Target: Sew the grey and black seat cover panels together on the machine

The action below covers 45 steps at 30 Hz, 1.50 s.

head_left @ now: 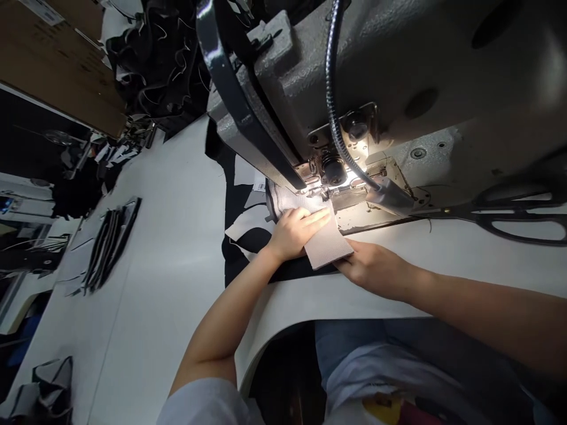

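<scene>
A light grey fabric piece (325,245) lies under the needle area of a sewing machine (334,168), lit by its lamp. My left hand (295,230) rests flat on top of this piece, fingers stretched toward the machine. At the lower right corner of the same piece, my right hand (367,265) grips the edge, its fingertips partly hidden beneath the cloth. Underneath spreads a black fabric panel (283,273) with pale patches. A zipper-like dark edge (271,200) runs along the left of the grey piece.
Black-handled scissors (487,215) lie on the right by the machine. A stack of cut fabric pieces (108,245) sits on the white table (172,248) to the left. Behind are a dark cloth heap (163,59) and a cardboard box (57,65). Fabric scraps (53,383) lie lower left.
</scene>
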Motion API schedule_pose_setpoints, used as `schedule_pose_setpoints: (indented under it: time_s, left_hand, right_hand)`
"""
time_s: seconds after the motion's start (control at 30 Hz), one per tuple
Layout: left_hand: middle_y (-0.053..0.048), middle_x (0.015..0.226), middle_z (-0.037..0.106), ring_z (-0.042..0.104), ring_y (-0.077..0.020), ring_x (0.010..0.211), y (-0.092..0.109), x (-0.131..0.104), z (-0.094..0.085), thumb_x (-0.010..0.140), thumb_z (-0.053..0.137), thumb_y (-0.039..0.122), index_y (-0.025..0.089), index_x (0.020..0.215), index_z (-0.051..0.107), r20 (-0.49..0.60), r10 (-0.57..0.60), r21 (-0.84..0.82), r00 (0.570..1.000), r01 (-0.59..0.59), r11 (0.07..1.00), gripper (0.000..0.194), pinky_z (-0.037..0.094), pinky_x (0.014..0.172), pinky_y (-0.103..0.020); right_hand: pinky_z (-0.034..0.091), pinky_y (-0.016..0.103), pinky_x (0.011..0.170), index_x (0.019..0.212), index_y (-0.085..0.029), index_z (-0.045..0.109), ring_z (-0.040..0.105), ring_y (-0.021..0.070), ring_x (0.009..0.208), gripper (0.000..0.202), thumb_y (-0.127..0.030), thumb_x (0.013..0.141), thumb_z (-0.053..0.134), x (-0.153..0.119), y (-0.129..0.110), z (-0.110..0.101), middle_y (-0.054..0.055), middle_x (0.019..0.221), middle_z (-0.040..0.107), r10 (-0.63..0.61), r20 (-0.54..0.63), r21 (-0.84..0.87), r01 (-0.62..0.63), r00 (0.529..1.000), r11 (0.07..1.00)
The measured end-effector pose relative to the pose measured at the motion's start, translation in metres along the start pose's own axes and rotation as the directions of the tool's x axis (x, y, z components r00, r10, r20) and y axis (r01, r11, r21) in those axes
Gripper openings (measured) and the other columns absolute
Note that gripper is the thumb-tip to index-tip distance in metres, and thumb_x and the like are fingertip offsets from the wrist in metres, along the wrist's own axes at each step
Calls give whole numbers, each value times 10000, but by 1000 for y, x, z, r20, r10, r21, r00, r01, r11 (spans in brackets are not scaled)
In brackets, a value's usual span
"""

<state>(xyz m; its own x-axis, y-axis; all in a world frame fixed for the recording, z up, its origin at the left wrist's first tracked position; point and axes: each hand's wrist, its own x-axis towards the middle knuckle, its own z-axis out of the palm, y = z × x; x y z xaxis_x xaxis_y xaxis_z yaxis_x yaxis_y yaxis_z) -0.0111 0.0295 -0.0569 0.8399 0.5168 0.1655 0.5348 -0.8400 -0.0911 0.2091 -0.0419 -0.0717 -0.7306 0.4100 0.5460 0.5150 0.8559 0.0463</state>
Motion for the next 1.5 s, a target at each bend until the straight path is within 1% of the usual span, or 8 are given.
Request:
schedule_pose_setpoints:
  time_s: [0.13, 0.27, 0.4, 0.63, 0.93, 1.07, 1.27, 1.5]
  left_hand:
    - [-79, 1303, 649, 604, -233, 931, -7, 10, -2, 966, 414, 292, 182, 1269, 642, 21, -37, -89, 999, 38, 995, 395, 465, 771, -383]
    - [-112, 1321, 632, 595, -239, 1103, 10, 8, -12, 957, 407, 245, 132, 1307, 604, 58, -122, -221, 991, 132, 966, 417, 485, 905, -392]
    - [-101, 1289, 655, 606, -234, 1009, 23, -6, -11, 980, 386, 243, 172, 1297, 624, 44, -167, -153, 985, 171, 973, 404, 492, 862, -387]
    - [-100, 1307, 644, 573, -243, 1022, 17, -11, 1, 996, 391, 298, 189, 1308, 622, 5, -171, -197, 985, 169, 966, 404, 456, 875, -409]
    - [-88, 1254, 677, 605, -225, 969, -2, 15, 8, 953, 444, 238, 168, 1219, 676, -37, -180, -256, 983, 164, 953, 360, 506, 867, -409]
    - [-84, 1156, 718, 650, -223, 966, 19, 16, -3, 910, 481, 186, 160, 1150, 695, -36, -151, -202, 988, 141, 969, 323, 536, 859, -399]
    - [-82, 1112, 736, 685, -192, 1046, 38, -13, 1, 956, 395, 107, 172, 1085, 699, -166, -159, -49, 973, 153, 987, 337, 563, 807, -311]
    - [-64, 1078, 744, 682, -183, 993, 39, -12, 10, 973, 474, 216, 199, 1050, 720, -246, -246, -146, 938, 215, 966, 259, 564, 868, -333]
  right_hand:
    - [471, 271, 634, 803, -132, 650, 551, 162, 666, 306, 79, 776, 430, 0, 5, 7, 47, 697, 607, 59, 55, 11, -59, 997, 998]
    - [452, 295, 630, 885, -125, 651, 561, 180, 705, 246, 5, 864, 442, -1, 6, 11, 73, 798, 638, 107, 21, 50, -108, 994, 993]
    - [442, 291, 675, 820, -141, 631, 555, 185, 764, 249, -3, 889, 434, 0, 5, 9, 71, 790, 620, 102, -27, 51, -101, 994, 994]
    - [433, 300, 674, 749, -153, 602, 547, 189, 752, 254, 12, 881, 461, 1, 2, 7, 60, 759, 607, 138, -1, 23, -138, 990, 990]
    - [478, 335, 817, 1088, -64, 634, 590, 219, 909, 307, -11, 919, 384, 2, 7, 10, 131, 968, 665, 197, 104, 113, -209, 975, 971]
    - [481, 355, 864, 1031, -64, 654, 598, 227, 908, 272, -19, 897, 421, 2, 10, 11, 136, 960, 672, 192, 82, 134, -201, 978, 970]
    - [476, 314, 872, 992, -111, 681, 624, 204, 995, 271, -30, 916, 434, -7, 12, 5, 98, 1056, 711, 167, -55, 125, -159, 984, 979]
    - [382, 290, 634, 928, -155, 687, 597, 154, 725, 205, -97, 901, 492, -9, 21, -1, 41, 880, 710, 322, 8, 146, -320, 947, 936]
